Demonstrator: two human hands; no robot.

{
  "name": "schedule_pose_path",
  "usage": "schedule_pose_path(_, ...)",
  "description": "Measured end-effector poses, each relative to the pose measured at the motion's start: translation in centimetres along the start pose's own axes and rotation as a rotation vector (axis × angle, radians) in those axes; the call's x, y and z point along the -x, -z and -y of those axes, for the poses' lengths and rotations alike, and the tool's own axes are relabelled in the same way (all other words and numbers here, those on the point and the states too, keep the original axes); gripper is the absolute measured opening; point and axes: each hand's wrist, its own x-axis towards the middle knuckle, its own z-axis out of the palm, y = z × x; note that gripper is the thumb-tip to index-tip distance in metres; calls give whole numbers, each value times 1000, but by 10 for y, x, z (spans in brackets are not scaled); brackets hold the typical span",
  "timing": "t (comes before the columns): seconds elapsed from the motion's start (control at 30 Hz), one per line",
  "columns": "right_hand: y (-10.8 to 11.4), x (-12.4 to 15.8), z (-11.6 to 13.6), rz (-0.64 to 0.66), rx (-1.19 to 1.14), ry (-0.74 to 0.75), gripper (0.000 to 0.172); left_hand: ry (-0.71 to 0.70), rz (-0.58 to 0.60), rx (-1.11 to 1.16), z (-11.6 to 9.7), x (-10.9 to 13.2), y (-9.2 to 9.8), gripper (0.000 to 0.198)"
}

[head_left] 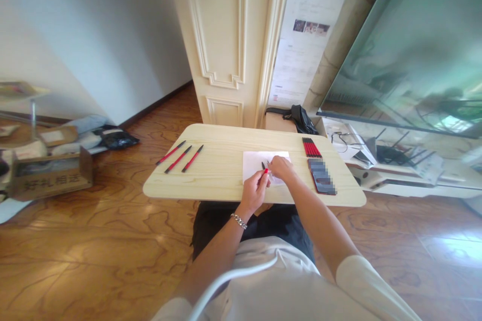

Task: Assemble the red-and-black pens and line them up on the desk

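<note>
My left hand (255,191), with a chain bracelet at its wrist, is closed around a red pen barrel (266,171) held upright over a white sheet of paper (250,160). Close beside it, my right hand (281,168) is closed in a pinch near the barrel's top. Whatever is between its fingers is too small to make out. A dark pen part (263,165) shows over the paper, just left of the fingers. Three red pens with black ends (178,159) lie apart at the table's left. Several more red-and-black pens (312,147) lie side by side at the right.
A phone (322,176) lies on the pale wooden table (214,185) by the right-hand pens. Behind the table stand a cream door (222,25) and a black bag (301,119). A cardboard box (52,178) and packages are on the floor at left.
</note>
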Motion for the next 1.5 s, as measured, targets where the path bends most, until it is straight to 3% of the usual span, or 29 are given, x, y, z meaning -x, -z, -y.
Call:
schedule_pose_path(0.33, 3, -4, 8, 23, 2, 10, 32, -9, 3, -11, 0, 0, 0, 37)
schedule_pose_path(0.53, -2, -11, -7, -27, -164, 62, 21, -8, -1, -12, 0, 0, 1, 39)
schedule_pose_path(0.63, 2, -11, -19, -107, -467, 112, 19, 4, 11, -2, 1, -1, 0, 38)
schedule_pose_path(0.8, 25, 14, -26, -281, -1246, 277, 30, 10, 38, 8, 2, 0, -1, 39)
schedule_pose_path(0.93, 41, 44, -18, -317, -1512, 367, 29, 0, 47, -22, -1, 0, -1, 39)
schedule_pose_path(1.13, 39, 56, -7, -315, -1521, 378, 29, -9, 58, -60, -4, -1, 0, 40)
schedule_pose_path(1.5, 28, 63, -7, -266, -1232, 388, 30, -27, 51, -76, -5, -1, 0, 40)
